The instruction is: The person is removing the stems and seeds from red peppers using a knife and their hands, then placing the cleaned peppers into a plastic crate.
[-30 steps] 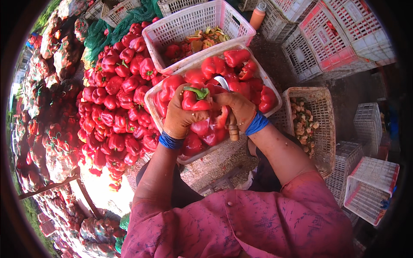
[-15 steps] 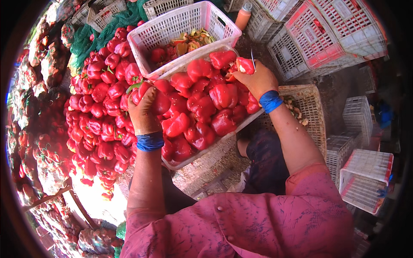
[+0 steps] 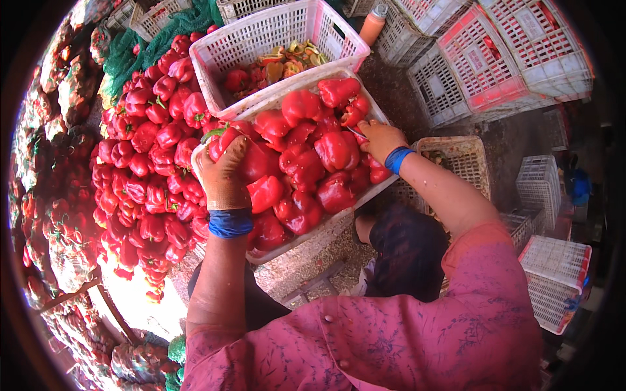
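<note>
My left hand [image 3: 220, 171], in an orange-tan glove with a blue wrist band, closes around a red bell pepper [image 3: 228, 135] with a green stem, above the left end of a white crate [image 3: 297, 240]. That crate is heaped with red bell peppers [image 3: 304, 163]. At its right end my right hand [image 3: 381, 140], gloved and banded alike, grips a small knife [image 3: 354, 132]; its blade points left, low over the peppers. The knife's handle is hidden in my fingers. A cut red pepper [image 3: 355, 109] lies just beyond the blade.
A large pile of red peppers [image 3: 153, 169] spreads on the left, with full net sacks [image 3: 72, 241] beyond. Behind the crate stands a white basket [image 3: 261, 39] containing pepper scraps. An orange bottle [image 3: 373, 25] and stacked crates [image 3: 482, 58] are far right; a beige basket [image 3: 479, 159] sits nearer.
My right hand has come down and nearer, and the cut pepper it held has left it. The blade, upright before, now points left. My left hand still holds its pepper.
</note>
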Available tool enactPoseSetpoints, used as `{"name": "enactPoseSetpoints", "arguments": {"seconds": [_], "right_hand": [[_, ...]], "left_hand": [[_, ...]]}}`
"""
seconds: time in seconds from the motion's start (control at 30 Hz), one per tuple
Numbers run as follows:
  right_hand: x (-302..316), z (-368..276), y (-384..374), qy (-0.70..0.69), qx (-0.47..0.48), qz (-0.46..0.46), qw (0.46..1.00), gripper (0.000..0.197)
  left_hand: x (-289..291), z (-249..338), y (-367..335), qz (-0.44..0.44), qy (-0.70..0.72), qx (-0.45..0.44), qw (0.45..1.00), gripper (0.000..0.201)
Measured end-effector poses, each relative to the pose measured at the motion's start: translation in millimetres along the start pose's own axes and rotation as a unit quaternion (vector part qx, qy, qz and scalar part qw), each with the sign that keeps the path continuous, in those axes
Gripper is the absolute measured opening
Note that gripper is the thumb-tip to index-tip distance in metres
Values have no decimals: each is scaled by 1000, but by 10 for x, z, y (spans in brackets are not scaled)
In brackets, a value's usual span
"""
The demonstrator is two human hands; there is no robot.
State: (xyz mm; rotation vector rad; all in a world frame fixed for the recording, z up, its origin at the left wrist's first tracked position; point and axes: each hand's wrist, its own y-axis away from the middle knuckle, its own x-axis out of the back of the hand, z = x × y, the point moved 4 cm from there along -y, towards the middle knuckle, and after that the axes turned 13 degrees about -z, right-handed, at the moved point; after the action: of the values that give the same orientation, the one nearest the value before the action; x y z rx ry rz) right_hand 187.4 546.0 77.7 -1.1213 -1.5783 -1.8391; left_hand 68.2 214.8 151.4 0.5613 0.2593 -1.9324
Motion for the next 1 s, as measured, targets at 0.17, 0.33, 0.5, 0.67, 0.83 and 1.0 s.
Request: {"name": "enactPoseSetpoints", "arguments": {"seconds": [0.17, 0.33, 0.5, 0.67, 0.83, 1.0], "right_hand": [[-66, 87, -230, -44, 15, 41, 998, 43], [447, -44, 195, -222, 27, 98, 970, 53], [749, -789, 936, -674, 82, 36, 733, 60], [795, -1386, 1279, -656, 215, -19, 723, 55], [760, -1449, 1271, -681, 185, 62, 706, 41], [757, -1453, 1206, -673, 191, 21, 714, 41]], "left_hand": [[-72, 16, 31, 0, 17, 3, 1000, 43], [-282, 3, 63, -62, -237, -23, 969, 76], [-466, -3, 227, -114, -415, -73, 899, 81], [-685, 76, 397, -215, -502, -146, 825, 92], [-668, -38, 375, -294, -439, -89, 845, 102], [-650, 37, 389, -280, -438, 32, 854, 104]]}}
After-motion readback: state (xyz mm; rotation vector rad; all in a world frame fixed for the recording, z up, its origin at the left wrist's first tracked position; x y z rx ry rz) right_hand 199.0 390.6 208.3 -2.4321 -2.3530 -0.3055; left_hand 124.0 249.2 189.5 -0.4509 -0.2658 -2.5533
